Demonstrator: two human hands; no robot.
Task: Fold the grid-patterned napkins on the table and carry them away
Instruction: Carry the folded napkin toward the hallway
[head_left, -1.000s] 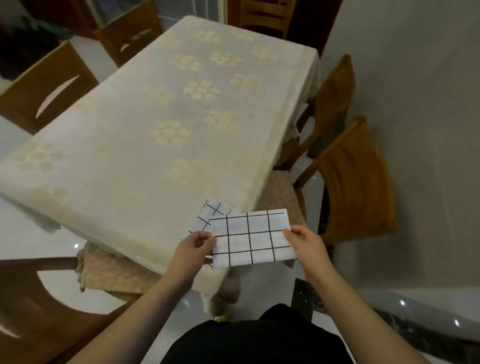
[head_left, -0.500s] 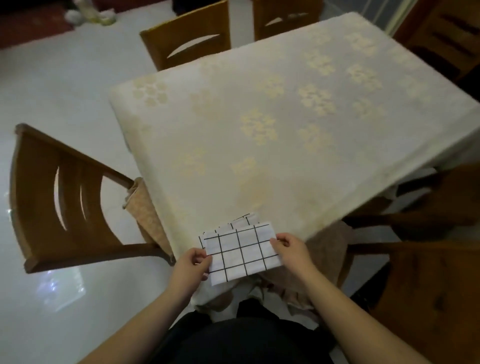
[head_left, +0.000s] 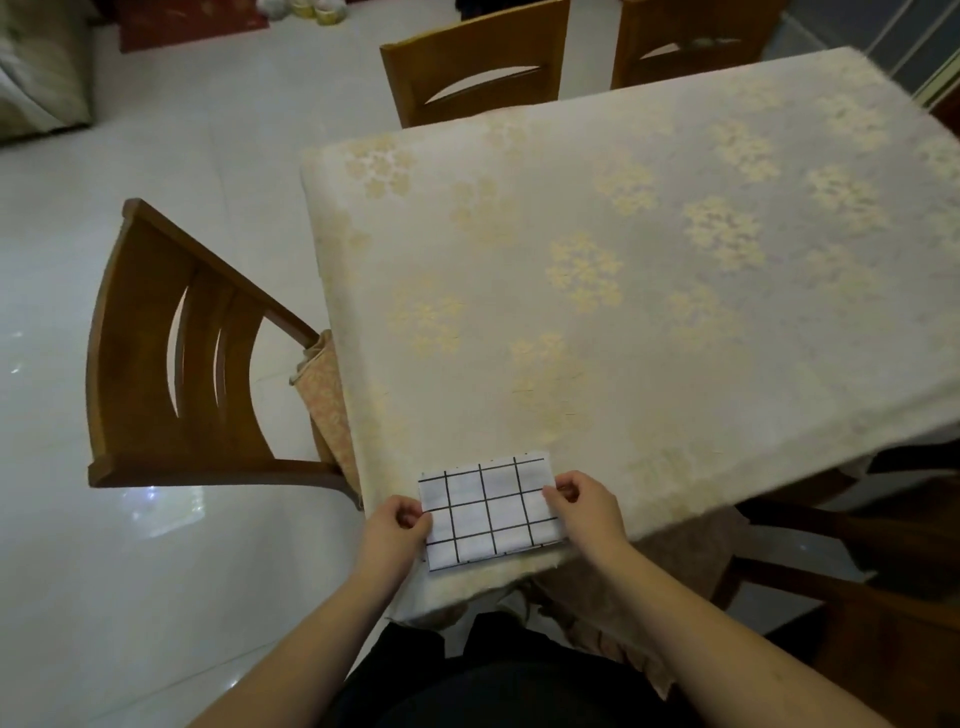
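At the desk's (head_left: 649, 312) near edge, left hand (head_left: 392, 530) and right hand (head_left: 584, 506) each pinch the folded grid-patterned napkins (head_left: 488, 512) at opposite ends.

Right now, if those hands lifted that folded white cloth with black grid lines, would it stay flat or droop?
The folded white grid-patterned napkin looks thin, so it would probably sag wherever unsupported. The left hand and right hand pinch opposite ends, which should keep it fairly flat. It seems light, and likely to slide easily on the cream tablecloth.
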